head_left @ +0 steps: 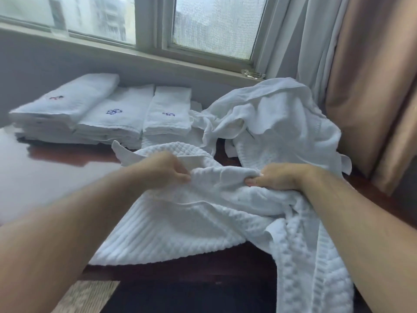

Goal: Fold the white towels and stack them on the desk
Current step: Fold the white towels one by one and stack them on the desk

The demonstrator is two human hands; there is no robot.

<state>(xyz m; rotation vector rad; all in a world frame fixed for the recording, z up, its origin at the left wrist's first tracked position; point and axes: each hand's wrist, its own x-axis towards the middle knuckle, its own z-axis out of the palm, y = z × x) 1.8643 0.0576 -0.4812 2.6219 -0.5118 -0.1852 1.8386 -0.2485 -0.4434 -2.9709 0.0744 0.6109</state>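
Hands point(168, 169) point(278, 177) pinch textured towel point(180, 224); folded stacks point(108, 114) behind.

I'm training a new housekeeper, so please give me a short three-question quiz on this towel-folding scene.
1. How many folded stacks on the desk show an embroidered mark on top? A two, B three, C five.
2. True or false: the left hand rests idle on the desk while the right hand works.
3. Fill in: the unfolded heap lies on the ___ side of the folded stacks.
Key: 1 B; 2 false, both hands grip the towel; 3 right.
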